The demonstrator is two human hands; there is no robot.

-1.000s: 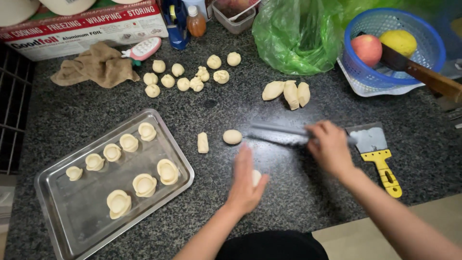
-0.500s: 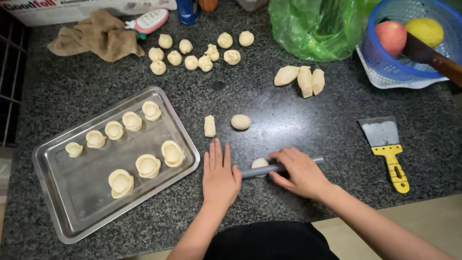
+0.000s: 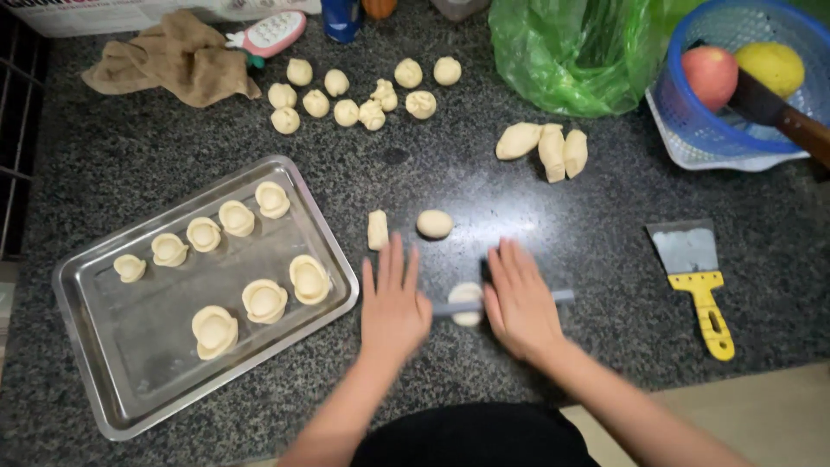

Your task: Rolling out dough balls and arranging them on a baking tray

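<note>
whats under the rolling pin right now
A flat, pale disc of dough lies under the thin rolling pin, between the left hand and right hand. The palms cover the pin's ends.

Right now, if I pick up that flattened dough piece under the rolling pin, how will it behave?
The dough piece looks thin and pale, so it will probably flop and stretch rather than stay flat. It seems soft, so fingers may dent it. It could also cling to the stone counter, since no flour shows there.
</note>
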